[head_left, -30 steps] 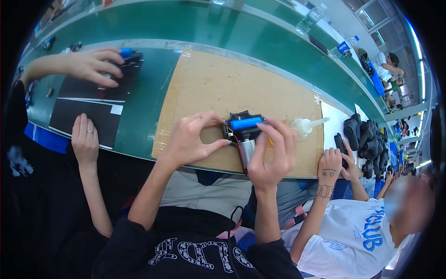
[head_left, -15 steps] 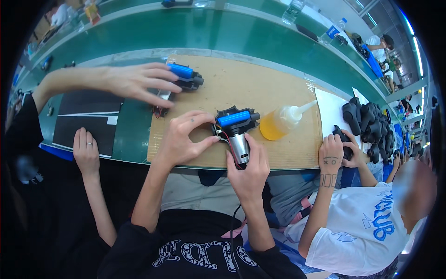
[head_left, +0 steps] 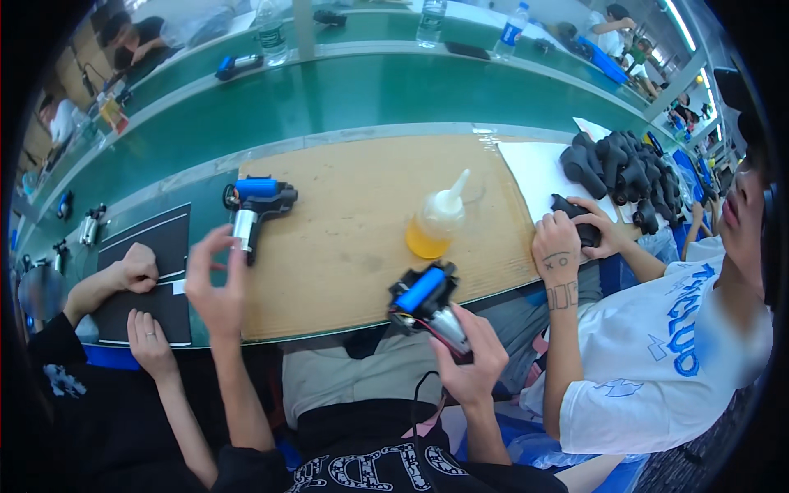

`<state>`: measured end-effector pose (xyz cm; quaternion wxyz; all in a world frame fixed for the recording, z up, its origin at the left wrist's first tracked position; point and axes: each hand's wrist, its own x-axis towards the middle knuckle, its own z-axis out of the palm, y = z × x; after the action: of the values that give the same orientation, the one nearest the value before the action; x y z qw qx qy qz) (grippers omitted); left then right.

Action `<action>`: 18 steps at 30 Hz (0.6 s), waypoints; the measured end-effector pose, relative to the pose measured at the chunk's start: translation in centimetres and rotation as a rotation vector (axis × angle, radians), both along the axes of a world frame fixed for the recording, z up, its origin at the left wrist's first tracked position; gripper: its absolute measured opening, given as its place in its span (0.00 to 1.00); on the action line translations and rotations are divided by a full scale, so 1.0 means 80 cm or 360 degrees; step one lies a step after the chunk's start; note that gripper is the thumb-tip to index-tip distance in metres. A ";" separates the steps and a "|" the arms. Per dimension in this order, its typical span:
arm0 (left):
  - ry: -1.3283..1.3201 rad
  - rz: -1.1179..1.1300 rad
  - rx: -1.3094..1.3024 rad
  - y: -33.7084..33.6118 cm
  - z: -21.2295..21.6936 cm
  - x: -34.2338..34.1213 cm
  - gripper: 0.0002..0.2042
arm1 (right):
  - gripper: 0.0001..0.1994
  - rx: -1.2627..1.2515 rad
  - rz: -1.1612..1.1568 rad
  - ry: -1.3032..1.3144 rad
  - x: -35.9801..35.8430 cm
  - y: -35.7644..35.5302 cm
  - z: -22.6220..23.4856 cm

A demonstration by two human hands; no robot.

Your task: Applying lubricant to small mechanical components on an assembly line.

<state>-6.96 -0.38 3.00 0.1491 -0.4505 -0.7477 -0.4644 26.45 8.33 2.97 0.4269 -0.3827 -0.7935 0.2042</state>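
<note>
My right hand [head_left: 475,361] grips a motor assembly [head_left: 423,292], a silver motor with a blue cylinder and a black housing, just past the cardboard's near edge. Thin red wires run along its side. My left hand [head_left: 215,283] is at the cardboard's left end with thumb and fingers apart. Its fingertips overlap the silver motor of a second, similar assembly [head_left: 261,205]; whether they touch it I cannot tell. That one lies on the cardboard with its blue cylinder toward the far side. Beyond my right hand stands a squeeze bottle [head_left: 431,234] of yellow liquid with a white nozzle.
Cardboard [head_left: 345,238] covers the green bench before me. At left, a co-worker's hands [head_left: 144,300] rest by black sheets [head_left: 148,238]. At right, another person's hands [head_left: 567,238] hold a black part near a pile of black housings [head_left: 625,168]. Water bottles [head_left: 511,31] stand behind.
My left hand has let go of the assembly and moved left to the second one. My right hand has carried its assembly toward me. The left co-worker's hand has withdrawn from the second assembly.
</note>
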 end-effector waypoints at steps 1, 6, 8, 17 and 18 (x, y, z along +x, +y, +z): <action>0.0176 0.0175 -0.0068 0.001 0.001 -0.013 0.23 | 0.27 0.0035 -0.0082 0.0005 0.012 0.002 0.002; 0.0145 0.0312 -0.0343 0.021 -0.011 -0.011 0.26 | 0.25 0.0146 -0.0505 0.0033 0.043 0.026 0.010; 0.0082 0.0269 -0.0433 0.026 -0.008 -0.004 0.29 | 0.25 0.0191 -0.0557 0.0012 0.029 0.066 -0.001; 0.0272 0.0166 -0.0490 0.010 -0.001 0.046 0.28 | 0.25 0.0161 -0.0576 -0.0117 -0.037 0.223 -0.027; 0.0323 0.0196 -0.0493 0.009 -0.002 0.059 0.28 | 0.25 0.0155 -0.0576 -0.0172 -0.039 0.228 -0.024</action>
<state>-2.25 0.32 2.86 0.1806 -0.4661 -0.8175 -0.2860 23.35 26.54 1.03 0.4315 -0.5085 -0.7423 0.0646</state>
